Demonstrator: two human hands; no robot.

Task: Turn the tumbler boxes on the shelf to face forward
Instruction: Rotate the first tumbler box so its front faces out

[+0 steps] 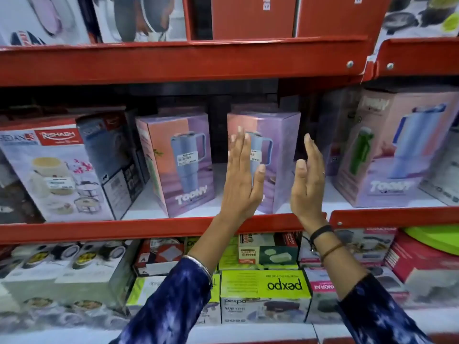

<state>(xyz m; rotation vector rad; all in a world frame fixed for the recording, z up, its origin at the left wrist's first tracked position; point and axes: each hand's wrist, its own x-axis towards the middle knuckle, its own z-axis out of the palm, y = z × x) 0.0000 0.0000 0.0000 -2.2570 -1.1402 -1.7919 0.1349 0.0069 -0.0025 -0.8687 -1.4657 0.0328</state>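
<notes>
On the red metal shelf (159, 228) stands a middle pastel purple-and-pink cardboard tumbler box (278, 135), its picture side towards the camera. The left hand (242, 175) is raised flat in front of this box, fingers straight and together, gripping nothing; whether it touches the box cannot be told. The right hand (308, 180) hangs open just right of the box, edge-on, clear of it. Left of the box stands a second matching tumbler box (178, 160), turned slightly; right of it, a third, larger pink tumbler box (395, 150).
</notes>
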